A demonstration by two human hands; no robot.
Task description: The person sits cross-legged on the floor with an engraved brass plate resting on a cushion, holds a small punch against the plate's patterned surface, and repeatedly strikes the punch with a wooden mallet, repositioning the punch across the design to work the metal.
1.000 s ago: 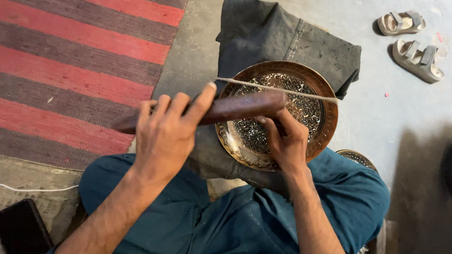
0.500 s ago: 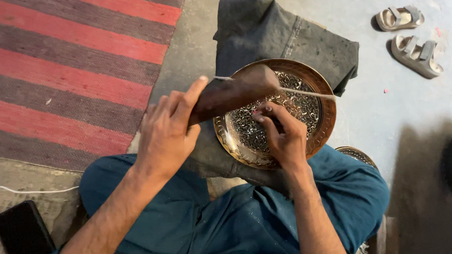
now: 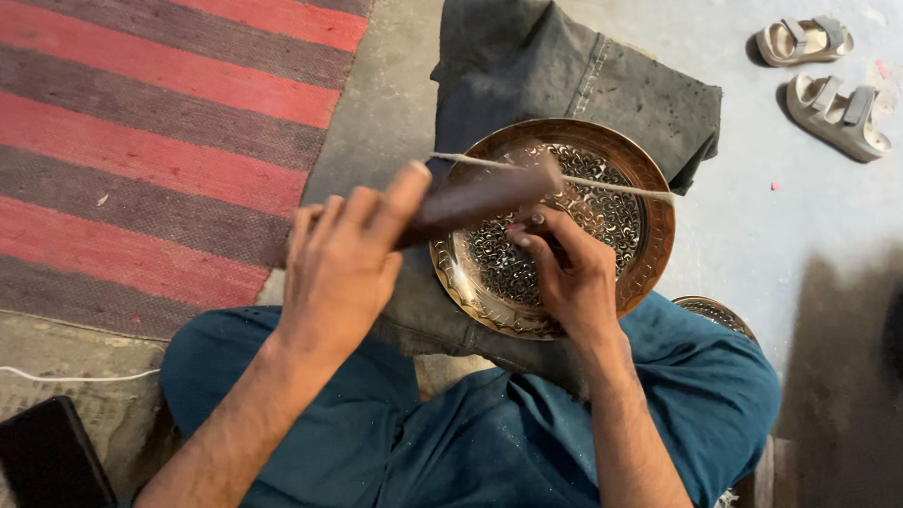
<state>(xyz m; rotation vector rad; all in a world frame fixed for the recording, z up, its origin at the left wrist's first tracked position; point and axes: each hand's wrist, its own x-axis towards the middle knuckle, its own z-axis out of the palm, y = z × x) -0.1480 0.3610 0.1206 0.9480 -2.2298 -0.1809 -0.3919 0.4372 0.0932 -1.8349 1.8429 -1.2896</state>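
Left hand (image 3: 342, 268) wrapped tight round a dark stick (image 3: 475, 203), raised over the plate (image 3: 637, 278). Right hand (image 3: 572, 270) pinching a small tool, tip pressed on the plate's middle. Plate resting tilted on the lap, atop a grey cloth (image 3: 565, 70). Thin string (image 3: 609, 185) stretched across the top. Could slip: a crooked hit might land on fingers (image 3: 533, 236) or scratch the pattern. Striped rug (image 3: 137, 135) far left, phone (image 3: 49, 468) near left, sandals (image 3: 826, 81) far right.

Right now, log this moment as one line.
left hand: grips dark wooden mallet | right hand: pinches small tool on engraved brass plate | plate on grey cloth
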